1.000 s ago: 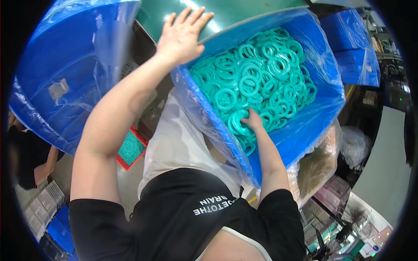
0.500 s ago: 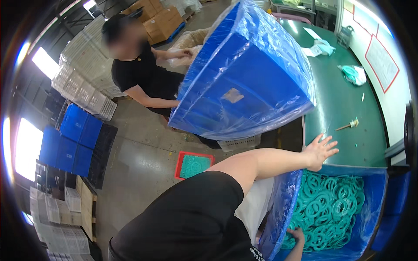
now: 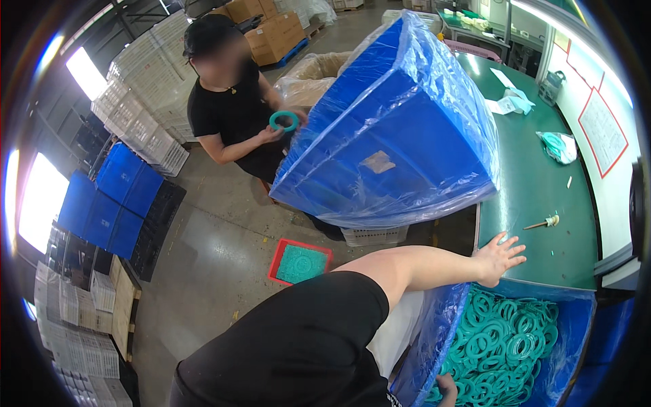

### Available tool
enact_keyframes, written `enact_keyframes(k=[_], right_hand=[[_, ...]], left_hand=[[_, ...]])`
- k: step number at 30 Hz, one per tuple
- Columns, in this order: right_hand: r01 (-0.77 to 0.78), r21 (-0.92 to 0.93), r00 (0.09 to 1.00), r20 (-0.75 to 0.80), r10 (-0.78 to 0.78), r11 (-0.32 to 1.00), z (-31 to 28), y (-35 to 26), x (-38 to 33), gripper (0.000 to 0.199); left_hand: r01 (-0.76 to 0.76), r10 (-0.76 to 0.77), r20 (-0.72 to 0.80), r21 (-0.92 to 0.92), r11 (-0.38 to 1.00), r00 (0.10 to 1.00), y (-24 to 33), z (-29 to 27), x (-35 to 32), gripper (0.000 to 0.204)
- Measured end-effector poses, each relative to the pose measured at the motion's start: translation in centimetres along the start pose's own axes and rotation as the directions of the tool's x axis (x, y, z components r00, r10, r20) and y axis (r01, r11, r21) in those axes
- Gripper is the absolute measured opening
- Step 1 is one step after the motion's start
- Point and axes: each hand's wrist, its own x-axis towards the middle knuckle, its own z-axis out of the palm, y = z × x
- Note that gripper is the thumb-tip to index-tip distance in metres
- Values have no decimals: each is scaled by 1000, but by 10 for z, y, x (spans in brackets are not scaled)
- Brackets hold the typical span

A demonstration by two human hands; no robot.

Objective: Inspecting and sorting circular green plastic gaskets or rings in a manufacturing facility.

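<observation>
My left hand (image 3: pixel 500 260) lies on the green tabletop (image 3: pixel 522 197), fingers spread, with nothing in it. Below it stands a blue bin (image 3: pixel 569 339) lined with clear plastic and heaped with green rings (image 3: pixel 521 346). Low in the picture, my right hand (image 3: pixel 447 389) is at the bin's near left part, close to the rings. It is partly cut off, and its fingertips are hard to make out. Across from me a person (image 3: pixel 230 102) in black holds up one green ring (image 3: pixel 274 125) beside a large tilted blue bin (image 3: pixel 380 129) wrapped in plastic film.
A red tray (image 3: pixel 272 264) of small green pieces lies on the floor. On the table are a wooden-handled tool (image 3: pixel 542 222) and a bag with green rings (image 3: pixel 560 146). Blue crates (image 3: pixel 112 210) and stacked pale crates (image 3: pixel 146 95) stand to the left, cartons (image 3: pixel 277 37) behind.
The other person has brought a green ring up into view. The view has shifted slightly; my left hand stays on the table, and my right hand sits lower in the picture.
</observation>
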Motion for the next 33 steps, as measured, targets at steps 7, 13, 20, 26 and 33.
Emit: enact_keyframes(k=[7,13,20,26,33], right_hand=[[124,102,991,-62,-118,987,-5,-21,20,73],[189,184,979,-116,-169,965,-4,-22,12,70],[266,276,954,-212,-212,924,-7,-18,-10,68],[330,354,924,-310,-223,875,0,-11,-39,66],[428,431,862,-460,-215,794,10,6,-88,63]], left_hand=[[0,0,21,4,1000,1000,0,2,-4,81],[3,-3,2,-14,1000,1000,-5,0,-6,79],[10,-10,8,3,1000,1000,-5,5,-4,77],[4,-4,1,33,999,1000,-4,10,-2,77],[28,-29,16,44,999,999,-6,5,-7,78]])
